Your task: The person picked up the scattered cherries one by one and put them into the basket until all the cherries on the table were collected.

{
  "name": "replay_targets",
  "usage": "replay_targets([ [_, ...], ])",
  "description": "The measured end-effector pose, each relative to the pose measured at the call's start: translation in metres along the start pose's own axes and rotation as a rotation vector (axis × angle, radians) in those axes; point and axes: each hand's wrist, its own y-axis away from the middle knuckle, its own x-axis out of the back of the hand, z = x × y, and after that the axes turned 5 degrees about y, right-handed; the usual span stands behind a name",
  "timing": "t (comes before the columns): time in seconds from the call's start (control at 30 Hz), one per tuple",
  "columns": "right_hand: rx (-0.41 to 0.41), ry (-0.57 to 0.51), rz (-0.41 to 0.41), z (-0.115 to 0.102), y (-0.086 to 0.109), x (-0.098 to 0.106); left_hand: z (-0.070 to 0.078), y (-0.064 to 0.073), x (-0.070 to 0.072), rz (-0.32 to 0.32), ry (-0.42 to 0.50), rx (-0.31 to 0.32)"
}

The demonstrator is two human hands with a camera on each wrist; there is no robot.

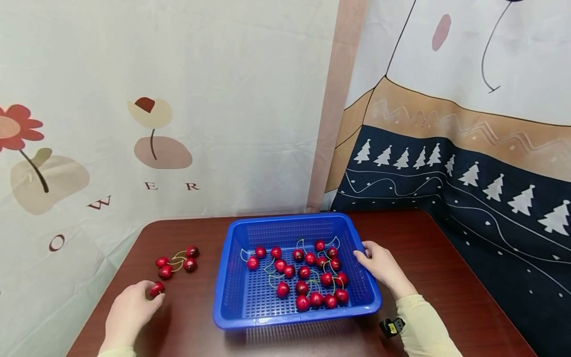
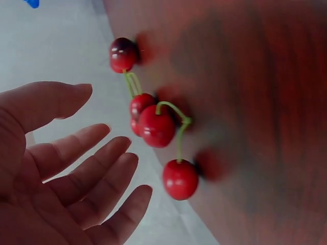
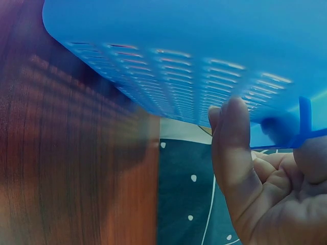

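Note:
A blue plastic basket [image 1: 292, 322] with slotted walls holds many red cherries [image 1: 316, 299] on thin green stems. My right hand [image 1: 379, 263] grips its right side, the thumb [image 3: 231, 145] lying along the outer wall. To the left, several loose cherries [image 1: 165, 271], joined by stems, lie on the table. My left hand [image 1: 131, 310] is beside them, with one cherry [image 1: 156, 289] right at its fingertips in the head view. In the left wrist view its fingers [image 2: 97, 166] are spread and relaxed, just short of the paired cherries [image 2: 157, 126].
Dark red-brown wood makes up the tabletop [image 1: 196, 317], its far edge close to a printed cloth [image 1: 250, 109]. A dark cloth with white trees [image 1: 495, 188] hangs at the right. A small black device [image 1: 392, 327] sits by the right sleeve [image 1: 424, 322].

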Motion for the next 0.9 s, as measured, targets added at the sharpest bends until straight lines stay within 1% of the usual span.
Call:
replay_targets([
  [0.13,0.000,-0.006,0.002,0.001,0.000,0.000,-0.006,0.002,-0.007,0.030,-0.022,-0.032],
  [0.23,0.002,-0.008,0.004,0.002,-0.001,0.000,-0.010,0.002,-0.010,0.022,-0.038,-0.039],
  [0.37,0.005,-0.003,0.006,0.003,-0.001,-0.001,-0.014,0.001,-0.012,-0.008,-0.052,-0.019],
  [0.6,0.001,-0.009,0.005,0.004,-0.001,-0.002,-0.018,0.000,-0.017,-0.036,-0.069,0.002],
  [0.9,-0.002,-0.020,-0.003,0.003,-0.002,-0.001,-0.021,-0.003,-0.019,-0.110,-0.074,0.043],
])
